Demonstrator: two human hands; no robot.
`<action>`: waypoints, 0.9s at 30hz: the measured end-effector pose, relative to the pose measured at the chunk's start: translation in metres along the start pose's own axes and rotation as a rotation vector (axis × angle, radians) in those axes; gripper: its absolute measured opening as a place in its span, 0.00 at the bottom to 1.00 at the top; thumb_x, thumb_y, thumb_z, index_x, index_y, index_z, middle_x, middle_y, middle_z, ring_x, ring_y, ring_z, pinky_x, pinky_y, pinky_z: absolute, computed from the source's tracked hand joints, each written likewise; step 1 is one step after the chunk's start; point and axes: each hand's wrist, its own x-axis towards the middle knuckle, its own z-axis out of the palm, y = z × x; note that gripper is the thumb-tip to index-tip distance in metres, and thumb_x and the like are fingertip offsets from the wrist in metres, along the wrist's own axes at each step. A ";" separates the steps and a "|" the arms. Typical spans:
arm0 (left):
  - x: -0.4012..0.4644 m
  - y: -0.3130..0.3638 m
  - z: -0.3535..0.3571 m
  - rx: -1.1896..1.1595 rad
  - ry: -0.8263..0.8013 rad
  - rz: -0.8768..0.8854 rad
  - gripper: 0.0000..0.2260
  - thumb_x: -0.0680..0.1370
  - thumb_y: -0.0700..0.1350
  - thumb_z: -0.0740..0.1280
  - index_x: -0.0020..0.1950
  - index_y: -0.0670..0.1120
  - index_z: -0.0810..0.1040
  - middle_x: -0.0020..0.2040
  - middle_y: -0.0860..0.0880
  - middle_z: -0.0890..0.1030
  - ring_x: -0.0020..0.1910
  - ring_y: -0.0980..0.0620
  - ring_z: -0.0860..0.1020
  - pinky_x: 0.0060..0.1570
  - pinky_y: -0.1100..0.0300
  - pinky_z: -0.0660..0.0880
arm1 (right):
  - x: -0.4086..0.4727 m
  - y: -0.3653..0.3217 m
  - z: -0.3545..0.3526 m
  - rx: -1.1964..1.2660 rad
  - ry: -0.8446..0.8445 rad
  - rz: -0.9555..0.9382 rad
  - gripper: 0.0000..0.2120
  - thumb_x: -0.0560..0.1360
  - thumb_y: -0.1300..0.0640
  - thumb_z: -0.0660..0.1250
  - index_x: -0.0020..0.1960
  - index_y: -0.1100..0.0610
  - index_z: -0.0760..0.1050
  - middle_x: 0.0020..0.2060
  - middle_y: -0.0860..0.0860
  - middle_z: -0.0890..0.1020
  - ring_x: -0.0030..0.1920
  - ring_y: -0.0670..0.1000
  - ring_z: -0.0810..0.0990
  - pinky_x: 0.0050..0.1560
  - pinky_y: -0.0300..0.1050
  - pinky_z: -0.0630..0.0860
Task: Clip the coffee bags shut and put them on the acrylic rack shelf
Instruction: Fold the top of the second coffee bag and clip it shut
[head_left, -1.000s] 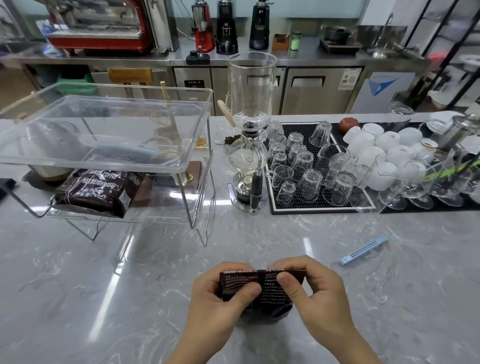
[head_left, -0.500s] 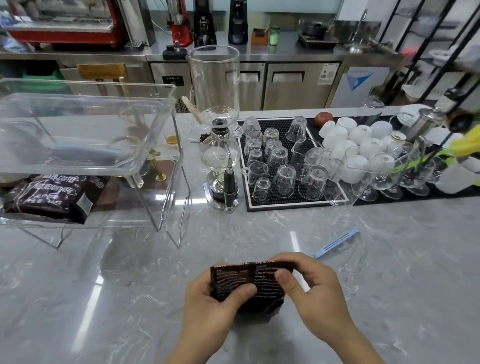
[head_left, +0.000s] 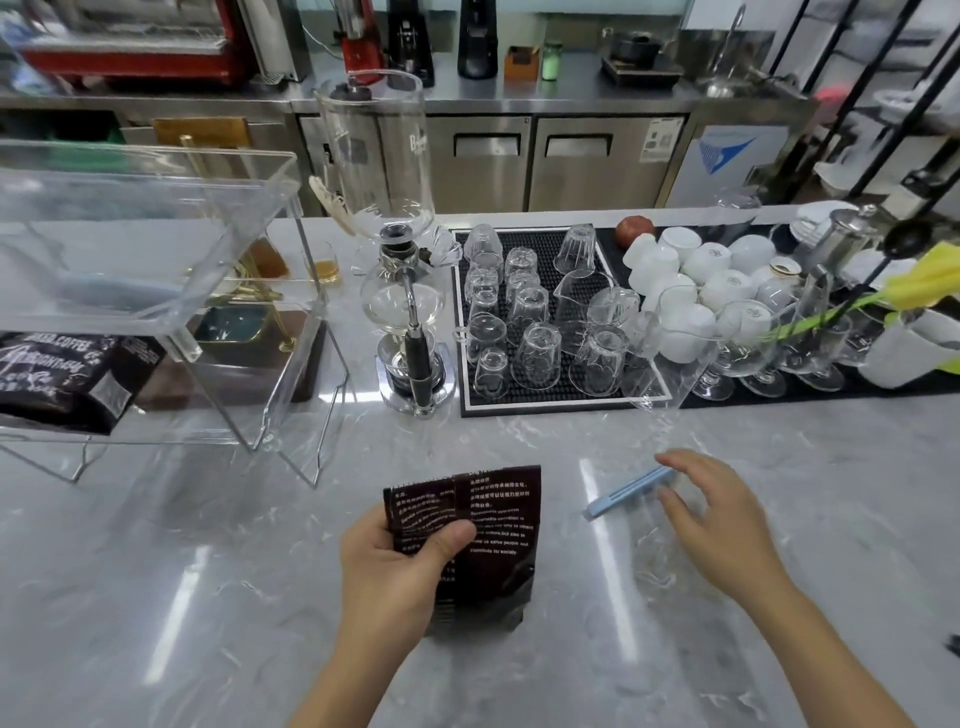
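Coffee bag (head_left: 491, 540) in left hand (head_left: 395, 566), right hand (head_left: 711, 514) over clip (head_left: 626, 491)

"COFFEE" on racked bag (head_left: 62, 374), "society." on held bag (head_left: 493, 525)

This is a café or coffee bar. Along the top of the frame runs a stainless steel back counter (head_left: 519, 98) with undercounter fridge doors, a red espresso machine (head_left: 130, 47) at upper left and dark coffee grinders (head_left: 475, 36) beside it. On the grey marble service counter (head_left: 208, 597) in the foreground stand a glass siphon coffee brewer (head_left: 400, 260), upturned clear glasses on a black rubber bar mat (head_left: 540, 312), and stacked white ceramic cups (head_left: 701, 270) at right.
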 end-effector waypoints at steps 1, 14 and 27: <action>-0.001 0.000 0.005 -0.002 -0.002 0.001 0.14 0.66 0.28 0.75 0.35 0.47 0.82 0.32 0.51 0.87 0.33 0.55 0.85 0.32 0.65 0.81 | 0.006 0.008 0.002 -0.068 -0.036 -0.056 0.15 0.72 0.64 0.71 0.58 0.56 0.79 0.57 0.52 0.81 0.60 0.52 0.76 0.64 0.45 0.66; -0.006 0.000 0.032 -0.019 0.027 0.023 0.12 0.66 0.28 0.75 0.38 0.44 0.81 0.32 0.54 0.86 0.32 0.58 0.84 0.31 0.69 0.78 | 0.031 0.040 0.012 -0.169 -0.213 -0.188 0.13 0.70 0.54 0.72 0.54 0.51 0.81 0.50 0.47 0.81 0.54 0.52 0.77 0.60 0.52 0.69; -0.012 0.000 0.036 -0.008 0.044 0.053 0.13 0.66 0.27 0.74 0.37 0.45 0.81 0.31 0.55 0.86 0.32 0.59 0.84 0.31 0.70 0.78 | 0.029 0.028 0.007 0.091 -0.163 -0.075 0.10 0.68 0.66 0.75 0.47 0.55 0.83 0.39 0.45 0.83 0.42 0.45 0.81 0.47 0.22 0.68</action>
